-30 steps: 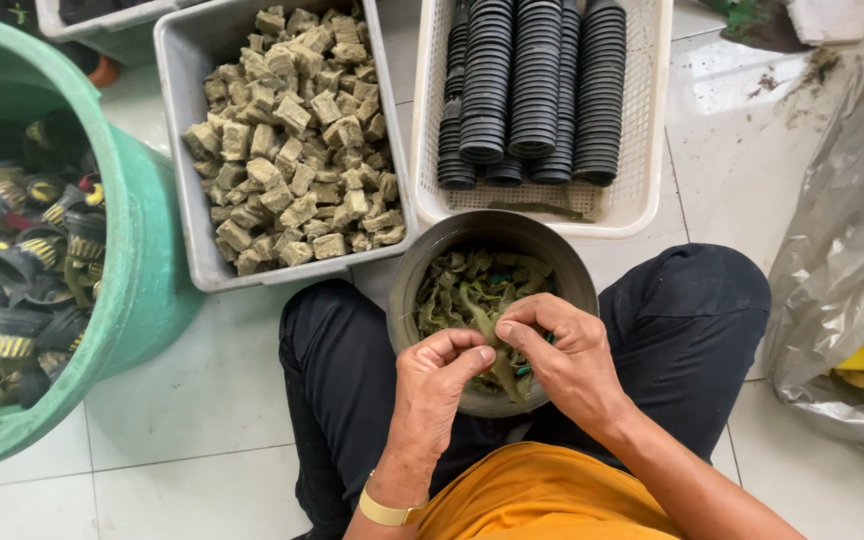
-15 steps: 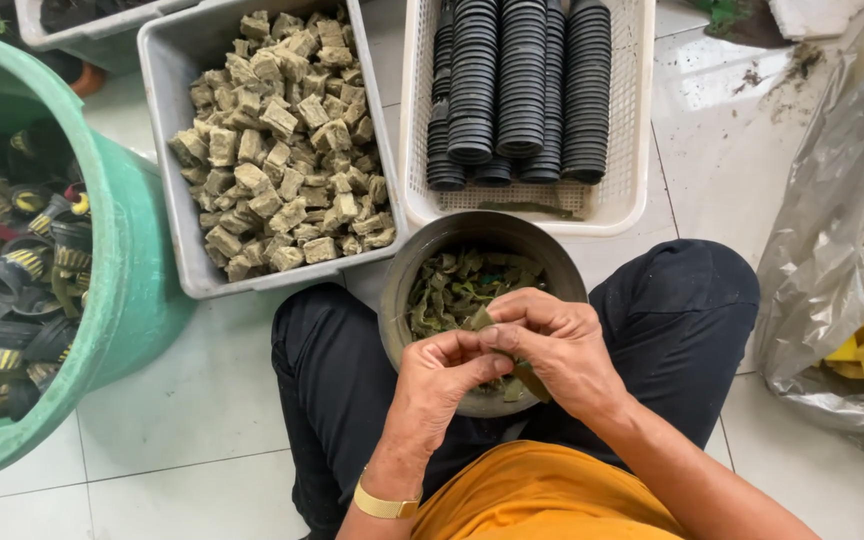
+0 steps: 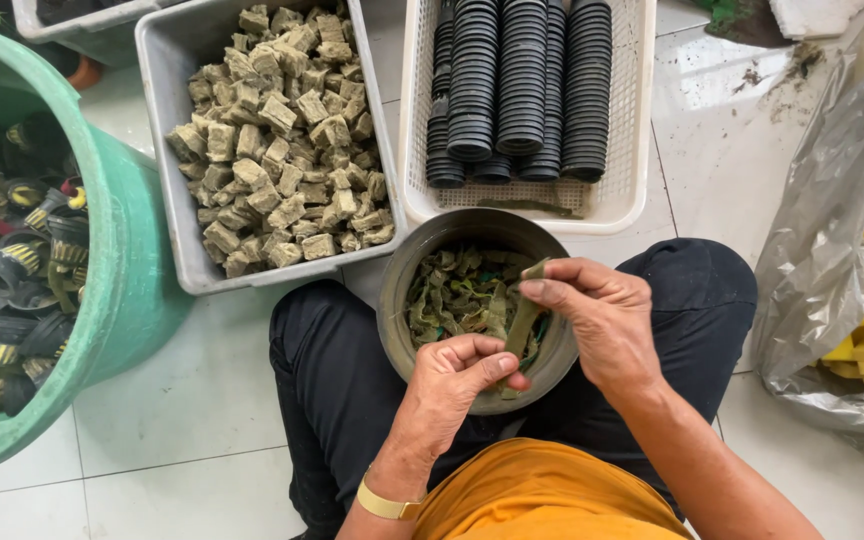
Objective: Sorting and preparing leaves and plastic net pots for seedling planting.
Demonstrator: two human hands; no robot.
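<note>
**Operator:** While both hands work over the round bowl [image 3: 404, 262], which step applies?

**Technician:** Separation, apparently. Right hand [image 3: 607, 320] and left hand [image 3: 462, 368] each pinch one green strip [image 3: 524, 318] above the bowl. Next move needs a clean pull.

Both hands over round grey metal bowl [image 3: 397, 300] of green strips: left hand [image 3: 460, 375] and right hand [image 3: 600, 318] pinch one green strip [image 3: 524, 318]. Beyond bowl: grey plastic bin of brown cubes [image 3: 162, 150].
</note>
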